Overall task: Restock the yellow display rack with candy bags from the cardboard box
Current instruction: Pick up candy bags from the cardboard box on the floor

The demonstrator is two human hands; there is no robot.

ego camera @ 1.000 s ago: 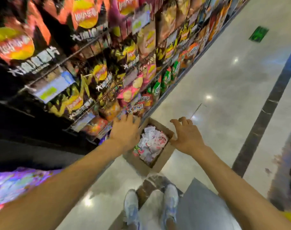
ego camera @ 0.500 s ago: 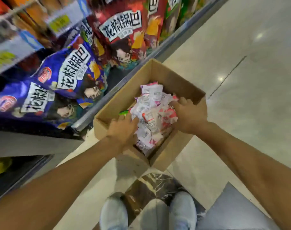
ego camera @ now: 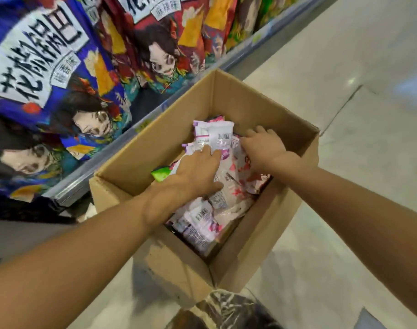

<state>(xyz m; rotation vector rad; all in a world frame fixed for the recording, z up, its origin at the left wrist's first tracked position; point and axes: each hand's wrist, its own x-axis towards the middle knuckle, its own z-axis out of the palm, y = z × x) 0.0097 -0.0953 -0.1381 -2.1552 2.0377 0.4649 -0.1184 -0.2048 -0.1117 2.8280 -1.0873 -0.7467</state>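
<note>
**Both hands down in the box, gathering bags**

Head view: the cardboard box sits open on the floor, just beside the shelf edge, so you can reach into it from above. The candy bags lie in a loose pink and white heap inside, with one green packet near the left wall. Your left hand lies spread over the heap, fingers straight on a white bag, thumb out, likely to pin the slippery pile. Your right hand dips in towards the right wall, fingertips buried among the bags, and I cannot tell whether they grip one. The yellow display rack is not in view, only large snack bags on the shelf
</note>
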